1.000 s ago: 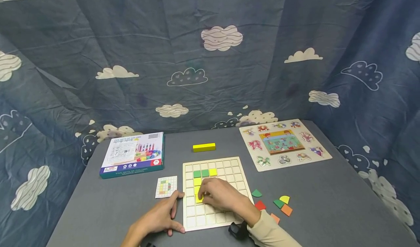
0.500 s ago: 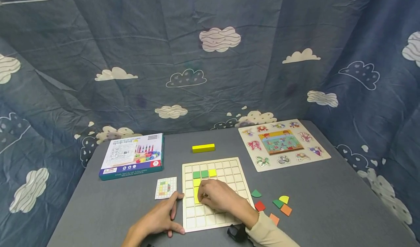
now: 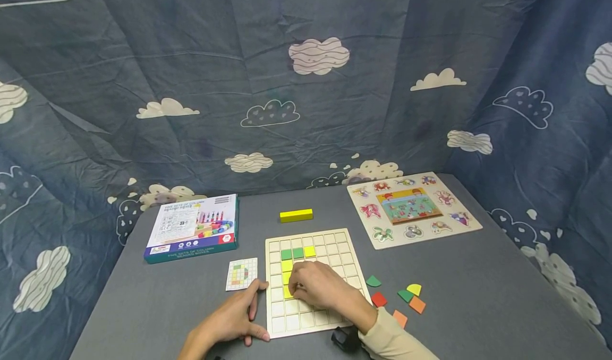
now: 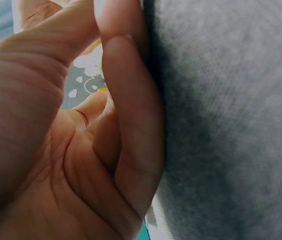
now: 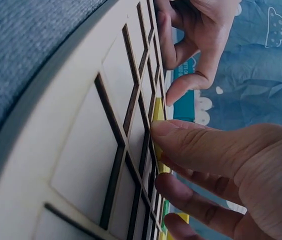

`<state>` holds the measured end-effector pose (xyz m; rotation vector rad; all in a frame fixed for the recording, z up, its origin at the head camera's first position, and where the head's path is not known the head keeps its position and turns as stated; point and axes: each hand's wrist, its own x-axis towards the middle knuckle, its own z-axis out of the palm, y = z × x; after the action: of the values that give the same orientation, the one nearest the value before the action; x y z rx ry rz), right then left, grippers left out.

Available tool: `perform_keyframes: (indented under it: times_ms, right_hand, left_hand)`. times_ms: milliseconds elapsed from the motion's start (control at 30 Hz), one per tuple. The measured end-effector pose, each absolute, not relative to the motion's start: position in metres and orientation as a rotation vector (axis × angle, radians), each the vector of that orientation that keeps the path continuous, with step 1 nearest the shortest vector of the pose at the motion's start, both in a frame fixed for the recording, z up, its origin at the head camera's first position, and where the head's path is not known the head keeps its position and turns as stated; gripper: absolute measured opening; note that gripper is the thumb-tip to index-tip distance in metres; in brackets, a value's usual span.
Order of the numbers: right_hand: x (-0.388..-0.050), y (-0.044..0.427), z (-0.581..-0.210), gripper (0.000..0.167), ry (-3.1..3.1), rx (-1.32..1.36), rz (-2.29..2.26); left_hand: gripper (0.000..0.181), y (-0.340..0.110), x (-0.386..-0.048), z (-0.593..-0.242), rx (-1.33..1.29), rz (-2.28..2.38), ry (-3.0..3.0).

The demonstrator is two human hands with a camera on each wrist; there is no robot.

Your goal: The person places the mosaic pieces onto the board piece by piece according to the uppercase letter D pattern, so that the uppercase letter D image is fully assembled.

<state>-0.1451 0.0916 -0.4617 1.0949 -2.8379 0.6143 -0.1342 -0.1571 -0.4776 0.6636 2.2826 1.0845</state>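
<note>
A pale wooden grid board (image 3: 306, 320) lies on the table. Green tiles (image 3: 292, 254) and a yellow tile (image 3: 309, 251) form a row near its top, with more yellow tiles (image 3: 287, 265) in a column below. My right hand (image 3: 317, 285) bends over the board, thumb and fingers pinching the lowest yellow square tile (image 3: 288, 292); its right part is hidden. In the right wrist view, the thumb (image 5: 196, 142) touches yellow at the board's surface. My left hand (image 3: 234, 315) rests beside the board, its extended index finger and thumb touching the left edge.
A pattern card (image 3: 241, 274) lies left of the board, and a boxed set (image 3: 193, 227) behind it. Loose tiles, including a red one (image 3: 379, 299) and an orange one (image 3: 417, 305), lie to the right. Farther back are a yellow bar (image 3: 296, 215) and an animal puzzle board (image 3: 416, 238).
The lowest yellow tile has shifted slightly under my right fingers, and a line now separates it from the tile above. My left hand stays at the board's edge.
</note>
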Motion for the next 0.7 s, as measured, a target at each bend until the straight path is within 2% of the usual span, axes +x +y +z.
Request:
perform_keyframes:
  times_ms: [400, 700]
  right_hand:
    - [-0.1404, 0.0892, -0.4607, 0.02, -2.8, 0.966, 0.405]
    - [-0.1407, 0.0889, -0.4647, 0.014, -2.775, 0.89, 0.402]
  left_hand:
    - [0.092, -0.1555, -0.1324, -0.4757, 0.663, 1.083, 2.291]
    - [0.094, -0.1556, -0.1306, -0.4773, 0.666, 1.09, 2.304]
